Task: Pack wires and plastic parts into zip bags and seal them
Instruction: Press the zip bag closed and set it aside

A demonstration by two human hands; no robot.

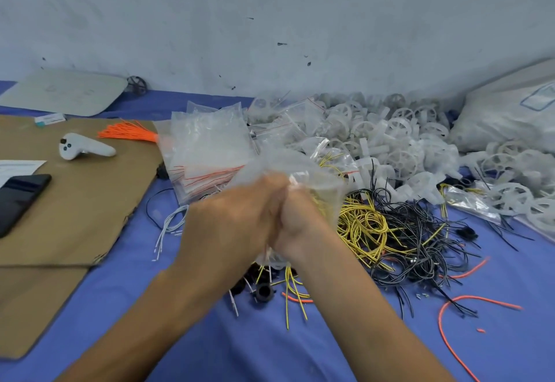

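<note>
My left hand (231, 219) and my right hand (300, 225) are pressed together at the centre, both gripping one clear zip bag (303, 168) held above the blue table (270, 345). Yellow wire shows through the bag by my right hand. The picture is blurred around the fingers. A tangle of yellow wires (363, 225) and black wires (420, 231) lies just right of my hands. A stack of empty zip bags (207, 147) sits behind my left hand. White plastic wheel parts (390, 138) are heaped further back.
Brown cardboard (75, 201) covers the left side, bearing a white controller (82, 148), a phone (21, 198) and an orange wire bundle (129, 132). Black plastic pieces (264, 291) and loose orange wires (450, 321) lie near my wrists. A large bag (504, 120) stands at the right.
</note>
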